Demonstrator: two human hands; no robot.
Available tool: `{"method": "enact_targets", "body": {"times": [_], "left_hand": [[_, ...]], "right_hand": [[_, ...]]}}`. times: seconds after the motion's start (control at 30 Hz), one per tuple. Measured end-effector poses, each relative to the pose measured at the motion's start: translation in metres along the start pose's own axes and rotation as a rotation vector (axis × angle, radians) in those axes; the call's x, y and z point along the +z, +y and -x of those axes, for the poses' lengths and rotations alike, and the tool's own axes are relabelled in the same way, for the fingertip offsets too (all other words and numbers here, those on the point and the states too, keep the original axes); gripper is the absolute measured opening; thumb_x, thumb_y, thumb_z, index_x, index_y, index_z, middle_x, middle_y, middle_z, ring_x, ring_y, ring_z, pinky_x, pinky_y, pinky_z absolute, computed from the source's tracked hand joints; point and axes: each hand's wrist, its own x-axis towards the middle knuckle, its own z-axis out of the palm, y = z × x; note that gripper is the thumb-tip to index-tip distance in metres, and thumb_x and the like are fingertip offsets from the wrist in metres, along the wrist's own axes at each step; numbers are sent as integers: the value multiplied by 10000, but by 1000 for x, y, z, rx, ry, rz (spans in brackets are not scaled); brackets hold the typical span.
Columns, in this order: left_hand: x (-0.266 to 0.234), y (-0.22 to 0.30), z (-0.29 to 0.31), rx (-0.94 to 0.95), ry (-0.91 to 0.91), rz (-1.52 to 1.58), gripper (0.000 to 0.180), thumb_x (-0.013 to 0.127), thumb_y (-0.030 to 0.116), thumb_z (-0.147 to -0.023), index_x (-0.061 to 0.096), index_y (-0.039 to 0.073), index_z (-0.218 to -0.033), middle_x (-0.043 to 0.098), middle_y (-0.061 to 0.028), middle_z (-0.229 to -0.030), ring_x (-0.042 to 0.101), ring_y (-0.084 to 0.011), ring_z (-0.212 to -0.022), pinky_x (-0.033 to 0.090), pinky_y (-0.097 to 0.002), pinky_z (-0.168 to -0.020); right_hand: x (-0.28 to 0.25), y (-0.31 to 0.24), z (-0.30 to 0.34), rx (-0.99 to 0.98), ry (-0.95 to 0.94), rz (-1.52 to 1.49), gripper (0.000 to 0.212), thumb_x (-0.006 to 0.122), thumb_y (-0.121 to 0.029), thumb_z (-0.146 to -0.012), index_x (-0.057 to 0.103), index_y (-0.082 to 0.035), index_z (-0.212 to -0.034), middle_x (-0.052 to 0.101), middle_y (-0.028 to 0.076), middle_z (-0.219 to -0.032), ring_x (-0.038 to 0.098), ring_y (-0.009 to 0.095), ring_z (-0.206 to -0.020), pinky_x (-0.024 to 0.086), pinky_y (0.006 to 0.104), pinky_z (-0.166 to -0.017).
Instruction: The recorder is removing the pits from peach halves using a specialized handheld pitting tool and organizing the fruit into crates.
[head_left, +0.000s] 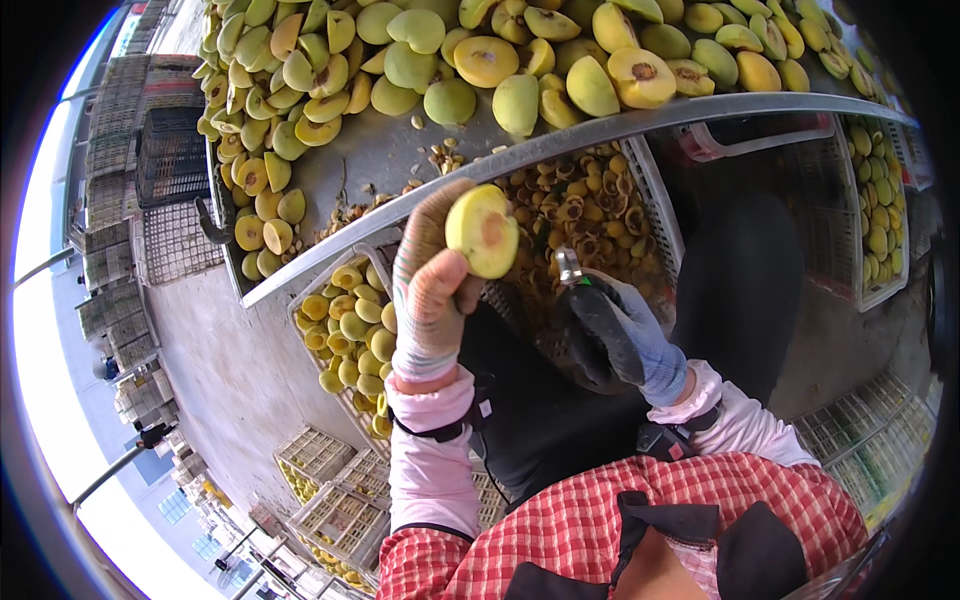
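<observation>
In the middle, my left hand (430,280), in a striped, worn glove, grips a yellow-green peach half (483,232). Its cut face, with a brownish-red centre, is turned toward the right. A short way to the lower right, my right hand (648,340), in a blue-grey glove, is wrapped round a black hand-held tool (588,325) with a round metal tip. That tip points up toward the peach half but stays apart from it. Beneath both hands is a crate (655,205) of brown pits and scooped-out cores. Many peach halves (485,62) are heaped on the metal table (385,150) beyond.
The table's raised metal rim (560,132) runs across just past my hands. Left of my knees stands a crate of hollowed peach halves (350,335). Another fruit-filled crate (875,200) is at the right. Stacked crates (120,130) line the far left; more crates (335,520) stand behind on the left.
</observation>
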Motion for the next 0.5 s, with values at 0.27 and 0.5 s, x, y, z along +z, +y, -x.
{"method": "enact_targets", "body": {"times": [0.27,0.5], "left_hand": [[59,-39,59,19,257,124,537,498,465,-926,518,9,-1208,636,-122,-1005,609,-175,-915,474,-277,-830],[79,-42,78,142,409,160,441,557,395,-927,552,20,-1159,630,-79,-980,592,-133,-852,459,-244,-801]], "right_hand": [[-2,43,6,-700,-9,816,293,531,-194,-920,508,17,-1122,612,222,-842,594,421,-778,462,431,-640],[8,51,29,-798,93,831,288,521,-169,-925,503,32,-1131,617,217,-856,606,408,-783,467,411,-651]]}}
